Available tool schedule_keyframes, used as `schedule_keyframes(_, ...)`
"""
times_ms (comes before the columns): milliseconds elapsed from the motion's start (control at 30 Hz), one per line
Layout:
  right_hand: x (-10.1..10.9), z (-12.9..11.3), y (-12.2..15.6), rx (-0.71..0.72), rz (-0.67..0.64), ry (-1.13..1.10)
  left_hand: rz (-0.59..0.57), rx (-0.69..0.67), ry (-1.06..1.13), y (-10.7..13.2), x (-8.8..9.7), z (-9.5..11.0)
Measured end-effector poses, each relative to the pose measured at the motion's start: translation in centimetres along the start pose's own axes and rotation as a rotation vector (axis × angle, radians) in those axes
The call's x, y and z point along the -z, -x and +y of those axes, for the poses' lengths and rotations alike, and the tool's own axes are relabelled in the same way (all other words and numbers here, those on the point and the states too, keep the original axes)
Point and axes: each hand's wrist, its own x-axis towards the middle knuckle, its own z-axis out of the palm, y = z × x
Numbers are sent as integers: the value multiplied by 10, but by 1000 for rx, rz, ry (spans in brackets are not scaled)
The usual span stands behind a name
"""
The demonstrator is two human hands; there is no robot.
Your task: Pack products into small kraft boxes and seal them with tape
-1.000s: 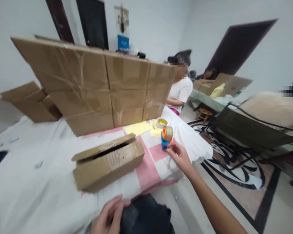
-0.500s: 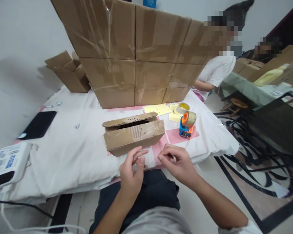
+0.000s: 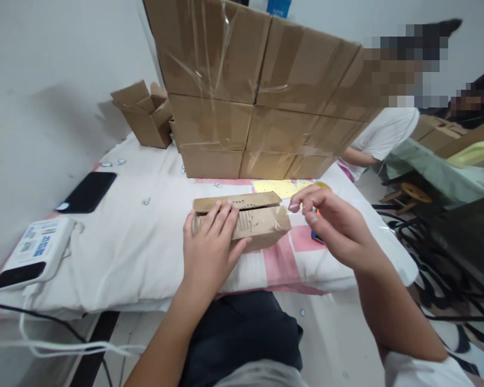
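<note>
A small brown cardboard box lies on the cloth before me, its top flap slightly raised over a dark gap. My left hand rests on the box's left part, fingers spread across its top and thumb along the front. Beside the box's right end hovers my right hand, fingers curved and thumb a little apart, with no object discernible in them. Clear tape shines on that end. Behind my right hand, the blue-and-orange tape dispenser is mostly hidden.
Taped cardboard boxes form a tall stack at the back. An open carton stands to its left. On the left lie a black phone and a white device with cables. A person in a white shirt sits behind the stack's right side.
My left hand has moved forward onto the box, and its raised flap now sits lower. My right hand has moved forward and right, near the box's end. The camera view has shifted left.
</note>
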Motion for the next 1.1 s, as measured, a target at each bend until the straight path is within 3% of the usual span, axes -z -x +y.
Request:
schedule_keyframes(100,-11,10,-21,-111,-145,-263,-113,48,34,2,-3,-2)
schedule_keyframes(233,-32,37,-51,-261,-340,-484,-77,51,24,6,-8,-4)
schedule_keyframes(433,-54,69,-67,-304,-392,-334,9,60,32,5,-13,-5)
schedule_keyframes(1100,-53,71,-59,-197,-460,-193,47,45,34,8,-15,-7)
